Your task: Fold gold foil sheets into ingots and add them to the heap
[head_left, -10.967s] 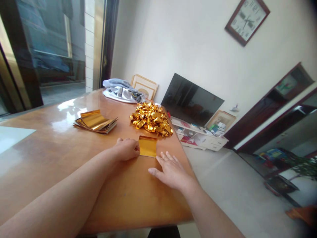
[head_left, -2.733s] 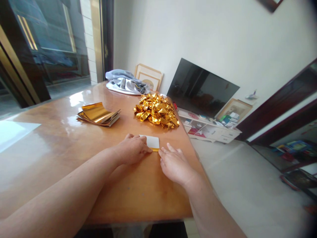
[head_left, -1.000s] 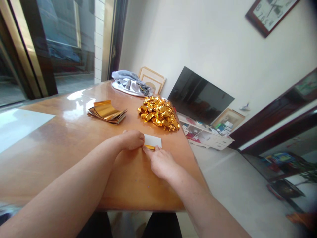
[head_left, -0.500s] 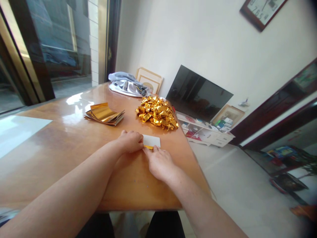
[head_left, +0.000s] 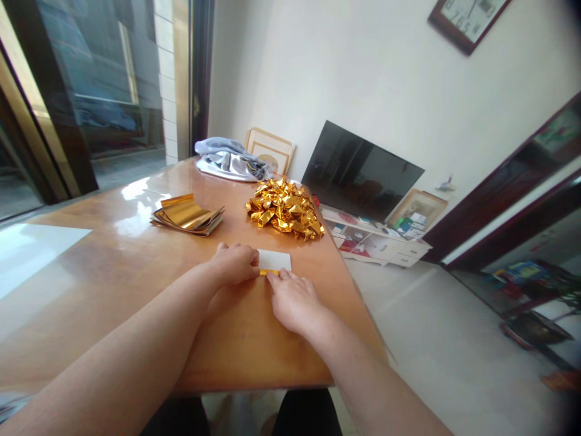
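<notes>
A sheet of gold foil paper (head_left: 274, 260) lies pale side up on the table, with a narrow gold strip folded over along its near edge. My left hand (head_left: 236, 264) is closed on the sheet's left end, fingers curled and the tips at the fold. At the right part of the folded strip, my right hand (head_left: 295, 298) grips the paper with its fingers close together, covering the near right corner. Beyond my left hand sits a stack of gold foil sheets (head_left: 188, 215), slightly curled. A heap of folded gold foil pieces (head_left: 285, 209) stands beyond the sheet.
The glossy wooden table (head_left: 254, 351) has its right edge close past my right hand. A pale sheet (head_left: 39, 254) lies at the left. Folded cloth (head_left: 231, 158) rests at the far end. A television (head_left: 361, 172) stands on a white cabinet (head_left: 376, 245) beyond the table.
My right fingertips have shifted slightly left along the folded strip. Both hands stay on the paper; the whole view has moved a little.
</notes>
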### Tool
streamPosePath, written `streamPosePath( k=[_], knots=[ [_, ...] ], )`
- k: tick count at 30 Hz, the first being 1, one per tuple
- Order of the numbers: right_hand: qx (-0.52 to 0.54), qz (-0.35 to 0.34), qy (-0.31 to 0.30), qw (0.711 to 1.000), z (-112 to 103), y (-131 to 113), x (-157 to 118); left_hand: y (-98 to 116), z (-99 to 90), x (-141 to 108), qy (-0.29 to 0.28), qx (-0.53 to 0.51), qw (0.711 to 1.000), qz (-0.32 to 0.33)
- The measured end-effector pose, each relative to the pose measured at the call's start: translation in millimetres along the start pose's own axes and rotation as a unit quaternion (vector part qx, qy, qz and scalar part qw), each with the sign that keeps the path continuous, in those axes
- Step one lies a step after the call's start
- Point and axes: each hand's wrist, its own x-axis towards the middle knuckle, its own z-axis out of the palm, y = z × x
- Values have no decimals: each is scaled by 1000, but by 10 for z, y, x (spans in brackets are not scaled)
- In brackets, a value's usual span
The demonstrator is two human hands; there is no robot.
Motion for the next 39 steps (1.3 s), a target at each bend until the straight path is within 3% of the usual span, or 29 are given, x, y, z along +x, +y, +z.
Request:
streamPosePath(
  k=[9,20,29,35,39],
  knots=[
    [-4,2,13,1000,-161,233,-105,-4,8,13,-1,-7,1000,-12],
    [29,19,9,999,-159,565,-114,-19,-1,18,-5,-29,999,-14],
    [45,-3,-12,999,-261,682,-15,20,35,46,28,5,999,-18],
    [34,-14,-29,999,-379,718,106,16,-11,74,-17,-30,998,-45],
    [57,-23,-11,998,-332,789,121,4,-43,89,-36,-56,996,-66]
  ],
)
